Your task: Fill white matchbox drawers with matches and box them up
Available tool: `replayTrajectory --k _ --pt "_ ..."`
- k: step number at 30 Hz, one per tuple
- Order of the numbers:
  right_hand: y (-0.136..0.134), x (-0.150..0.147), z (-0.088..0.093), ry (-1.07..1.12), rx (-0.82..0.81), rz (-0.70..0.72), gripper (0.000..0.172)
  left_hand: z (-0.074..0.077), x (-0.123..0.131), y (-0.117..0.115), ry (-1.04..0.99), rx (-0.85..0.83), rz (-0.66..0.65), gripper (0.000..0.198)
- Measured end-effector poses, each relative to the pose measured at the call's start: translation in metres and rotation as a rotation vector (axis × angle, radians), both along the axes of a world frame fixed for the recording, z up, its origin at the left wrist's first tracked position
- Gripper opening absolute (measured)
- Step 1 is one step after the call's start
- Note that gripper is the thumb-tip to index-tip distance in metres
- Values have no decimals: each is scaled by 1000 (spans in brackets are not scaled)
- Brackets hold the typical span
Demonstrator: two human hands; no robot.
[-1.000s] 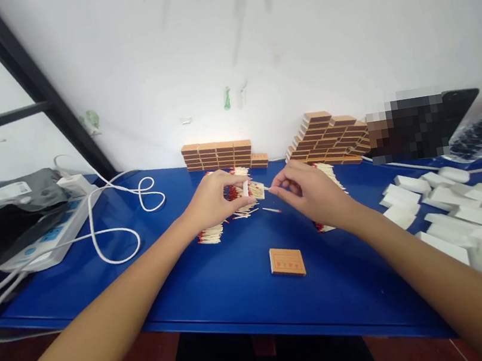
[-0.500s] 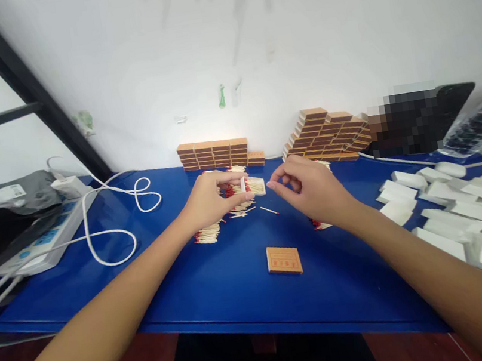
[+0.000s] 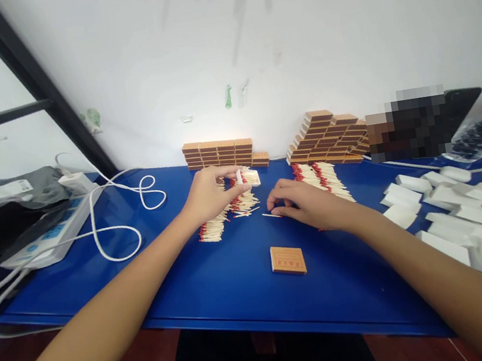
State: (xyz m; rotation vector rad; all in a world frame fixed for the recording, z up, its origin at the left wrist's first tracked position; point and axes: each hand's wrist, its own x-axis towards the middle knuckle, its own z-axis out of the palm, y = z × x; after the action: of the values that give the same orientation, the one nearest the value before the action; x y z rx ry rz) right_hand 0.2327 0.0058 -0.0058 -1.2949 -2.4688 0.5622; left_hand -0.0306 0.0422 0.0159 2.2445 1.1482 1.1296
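Over the bench (image 3: 238, 283), left hand (image 3: 210, 192) pinches a white tray (image 3: 239, 177) of matches. Right hand (image 3: 301, 200) is at a loose match (image 3: 268, 215), can't tell if gripped.

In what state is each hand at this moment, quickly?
Left hand: closed on a white matchbox tray with matches inside.
Right hand: fingertips at a loose match; whether gripped cannot be told.

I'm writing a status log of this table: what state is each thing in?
Left hand, pinching the matchbox tray
Matchbox tray, open, holding matches
Right hand, curled at the loose match, grip unclear
Loose match, lying on the blue table
Orange matchbox, flat, printed face up
Match piles, laid in rows
Left matchbox stack, level
Right matchbox stack, stepped
White trays, heaped loosely
White cable, loosely looped
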Motion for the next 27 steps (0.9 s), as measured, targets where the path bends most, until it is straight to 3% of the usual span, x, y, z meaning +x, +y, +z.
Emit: replayTrajectory --k 8,15,27 --pt "-14 -7 7 59 -41 161 38 1 1 0 -8 7 6 36" --pt "-8 -20 -8 67 75 -8 17 -4 0 3 21 48 1 38" --pt "-19 -39 -8 218 86 74 5 -4 0 3 25 40 7 39"
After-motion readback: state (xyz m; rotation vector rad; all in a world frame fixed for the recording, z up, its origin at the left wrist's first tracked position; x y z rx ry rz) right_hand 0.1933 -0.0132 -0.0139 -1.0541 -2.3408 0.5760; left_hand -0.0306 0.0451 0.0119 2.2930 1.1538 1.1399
